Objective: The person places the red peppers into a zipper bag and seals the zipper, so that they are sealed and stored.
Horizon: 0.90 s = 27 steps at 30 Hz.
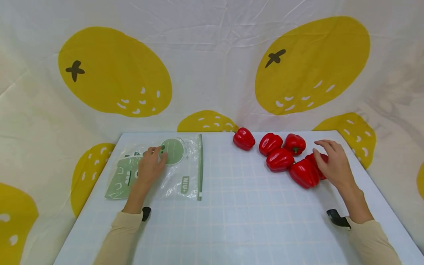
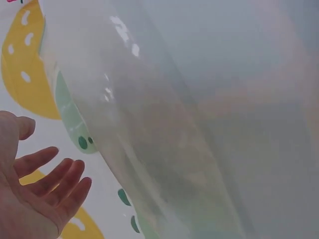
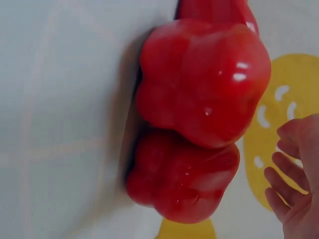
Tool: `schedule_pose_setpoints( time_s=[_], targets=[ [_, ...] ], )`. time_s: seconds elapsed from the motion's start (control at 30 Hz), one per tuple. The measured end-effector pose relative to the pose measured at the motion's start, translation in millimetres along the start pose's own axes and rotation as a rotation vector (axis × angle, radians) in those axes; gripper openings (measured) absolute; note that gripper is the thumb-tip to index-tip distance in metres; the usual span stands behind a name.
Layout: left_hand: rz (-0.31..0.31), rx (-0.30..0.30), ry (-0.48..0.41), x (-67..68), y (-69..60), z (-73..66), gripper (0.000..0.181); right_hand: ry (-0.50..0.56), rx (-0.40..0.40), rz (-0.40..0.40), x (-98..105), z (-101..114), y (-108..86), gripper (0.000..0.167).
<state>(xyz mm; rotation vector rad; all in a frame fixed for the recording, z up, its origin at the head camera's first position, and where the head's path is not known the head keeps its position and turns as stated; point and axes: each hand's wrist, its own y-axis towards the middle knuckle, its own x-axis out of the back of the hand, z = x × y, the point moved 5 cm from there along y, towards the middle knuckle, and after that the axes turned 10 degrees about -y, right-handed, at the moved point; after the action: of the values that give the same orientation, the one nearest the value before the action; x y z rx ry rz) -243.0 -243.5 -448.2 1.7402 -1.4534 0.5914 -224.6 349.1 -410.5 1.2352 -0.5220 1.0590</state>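
Observation:
A clear plastic bag (image 1: 175,184) with green print lies flat at the table's left; the left hand (image 1: 150,165) is over its middle, fingers loosely bent, and whether they touch it I cannot tell. In the left wrist view the hand (image 2: 45,184) has its fingers spread beside the bag's film (image 2: 164,124). Several red bell peppers (image 1: 279,159) form a group at the back right. Beside the rightmost ones, the right hand (image 1: 334,163) hovers with thumb and fingers apart. The right wrist view has that hand (image 3: 296,174) holding nothing, near two peppers (image 3: 204,84).
One red pepper (image 1: 243,138) lies near the table's back edge, left of the others. Behind the white gridded table (image 1: 232,221) hangs a pale cloth (image 1: 212,73) printed with yellow fruit. Black straps (image 1: 338,218) are at both wrists.

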Motion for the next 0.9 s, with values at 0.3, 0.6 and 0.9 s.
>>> schedule_pose_setpoints(
  time_s=[0.3,0.6,0.9],
  targets=[
    [0.004,0.008,-0.084,-11.1,-2.0,-18.0,0.043,0.026,0.014,0.022,-9.4,20.2,-2.1,0.043],
    [0.027,-0.002,-0.153,-23.4,-3.0,-36.4,0.043,0.069,0.069,0.008,-15.6,41.2,-2.8,0.050],
    [0.054,-0.023,-0.140,-36.7,-3.4,-54.7,0.042,0.109,0.111,0.030,-25.5,63.9,-2.2,0.051]
  ],
)
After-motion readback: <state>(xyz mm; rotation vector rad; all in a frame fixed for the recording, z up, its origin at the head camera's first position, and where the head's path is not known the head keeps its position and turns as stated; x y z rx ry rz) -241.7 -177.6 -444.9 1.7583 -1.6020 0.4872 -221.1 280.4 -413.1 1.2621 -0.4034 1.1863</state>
